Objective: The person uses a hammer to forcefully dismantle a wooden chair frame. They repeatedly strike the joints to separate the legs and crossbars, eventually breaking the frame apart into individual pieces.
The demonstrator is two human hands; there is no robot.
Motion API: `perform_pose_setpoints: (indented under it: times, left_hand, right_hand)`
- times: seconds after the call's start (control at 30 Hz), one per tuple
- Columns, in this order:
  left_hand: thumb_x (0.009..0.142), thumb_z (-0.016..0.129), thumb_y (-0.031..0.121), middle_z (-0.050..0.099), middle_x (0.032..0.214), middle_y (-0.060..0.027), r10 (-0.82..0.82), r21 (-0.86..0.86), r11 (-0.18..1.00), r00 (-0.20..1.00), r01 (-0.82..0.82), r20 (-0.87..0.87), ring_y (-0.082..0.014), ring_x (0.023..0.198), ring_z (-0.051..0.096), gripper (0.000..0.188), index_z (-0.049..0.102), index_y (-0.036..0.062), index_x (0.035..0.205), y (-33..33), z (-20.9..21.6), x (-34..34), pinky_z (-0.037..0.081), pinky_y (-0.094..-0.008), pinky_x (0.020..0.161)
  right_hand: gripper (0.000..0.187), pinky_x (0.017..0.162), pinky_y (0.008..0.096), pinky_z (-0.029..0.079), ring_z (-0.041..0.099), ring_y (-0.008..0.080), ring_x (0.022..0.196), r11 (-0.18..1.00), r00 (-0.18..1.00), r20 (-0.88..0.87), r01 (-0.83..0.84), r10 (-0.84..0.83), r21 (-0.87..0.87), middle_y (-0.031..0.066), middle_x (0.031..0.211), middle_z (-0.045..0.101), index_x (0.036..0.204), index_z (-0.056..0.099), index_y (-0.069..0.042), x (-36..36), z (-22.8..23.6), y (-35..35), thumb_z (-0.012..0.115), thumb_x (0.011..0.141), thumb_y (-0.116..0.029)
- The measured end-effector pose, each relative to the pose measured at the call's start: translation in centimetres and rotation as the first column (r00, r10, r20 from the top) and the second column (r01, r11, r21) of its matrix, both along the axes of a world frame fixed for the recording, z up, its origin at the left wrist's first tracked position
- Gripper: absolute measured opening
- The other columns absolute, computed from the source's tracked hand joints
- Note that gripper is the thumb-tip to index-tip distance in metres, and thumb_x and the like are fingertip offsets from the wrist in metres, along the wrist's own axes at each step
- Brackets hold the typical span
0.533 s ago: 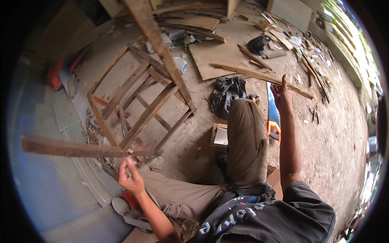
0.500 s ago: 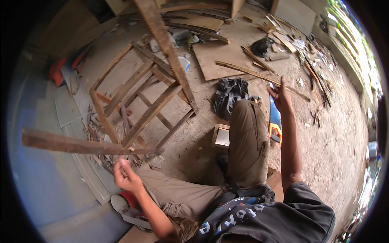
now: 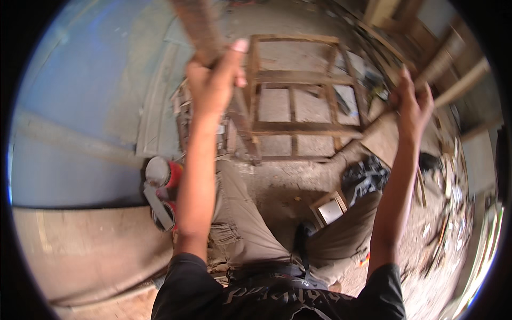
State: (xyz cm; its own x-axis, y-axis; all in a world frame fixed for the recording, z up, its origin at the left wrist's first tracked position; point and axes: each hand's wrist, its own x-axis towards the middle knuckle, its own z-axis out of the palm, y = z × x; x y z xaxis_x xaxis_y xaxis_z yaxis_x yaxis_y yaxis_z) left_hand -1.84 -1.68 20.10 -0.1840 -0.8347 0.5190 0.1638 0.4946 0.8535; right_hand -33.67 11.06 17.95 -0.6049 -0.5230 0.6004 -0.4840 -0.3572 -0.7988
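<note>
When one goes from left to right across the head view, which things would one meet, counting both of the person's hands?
Red-and-grey object, left hand, wooden frame, black plastic bag, right hand.

Free gaps between wooden frame bars (image 3: 304,128)

Dusty floor (image 3: 274,180) with black bag (image 3: 365,175), small squarish object (image 3: 330,211) and, apparently, wooden frame (image 3: 309,127)

A black short-sleeved T-shirt (image 3: 205,296) with pale lettering (image 3: 246,293) across its front, brown trousers (image 3: 250,229), a patch pocket (image 3: 225,233) on the left leg, a dark belt (image 3: 265,270).
</note>
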Motion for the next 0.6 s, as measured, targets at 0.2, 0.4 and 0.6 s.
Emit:
perform_pose_setpoints:
  times: [0.2, 0.4, 0.6]
  left_hand:
    - [0.080, 0.071, 0.025, 0.050, 0.053, 0.0028, -0.026, -0.112, 0.994, 0.996, 0.016, -0.091, -0.0078, 0.042, 0.048, 0.023, 0.056, 0.0087, 0.075, 0.4, -0.7, -0.7, 0.041, -0.0250, 0.038]
    - [0.076, 0.072, 0.016, 0.056, 0.058, 0.0020, 0.078, -0.162, 0.981, 0.980, -0.108, -0.182, -0.0064, 0.050, 0.052, 0.016, 0.060, 0.0055, 0.077, 1.3, 0.2, -0.9, 0.041, -0.0252, 0.045]
    - [0.073, 0.075, 0.017, 0.060, 0.067, -0.0014, -0.022, -0.126, 0.992, 0.994, 0.009, -0.103, -0.0066, 0.053, 0.052, 0.022, 0.061, 0.0031, 0.082, 0.7, -0.5, -0.9, 0.041, -0.0241, 0.048]
  right_hand:
    - [0.016, 0.044, 0.0215, 0.024, 0.033, 0.0023, 0.049, 0.987, 0.980, 0.199, 0.023, 0.008, -0.156, -0.0054, 0.058, 0.043, 0.079, 0.065, -0.004, 0.5, -0.3, -0.3, 0.066, 0.089, -0.016]
    - [0.031, 0.043, 0.0229, 0.019, 0.028, 0.0032, 0.045, 0.990, 0.983, 0.182, 0.025, 0.001, -0.138, -0.0055, 0.053, 0.036, 0.062, 0.053, -0.011, 0.5, 0.3, -0.6, 0.067, 0.089, -0.018]
    - [0.025, 0.042, 0.0232, 0.017, 0.027, 0.0032, 0.044, 0.986, 0.982, 0.178, 0.093, -0.068, -0.137, -0.0055, 0.052, 0.034, 0.066, 0.059, -0.008, 0.3, 0.2, -0.3, 0.066, 0.088, -0.015]
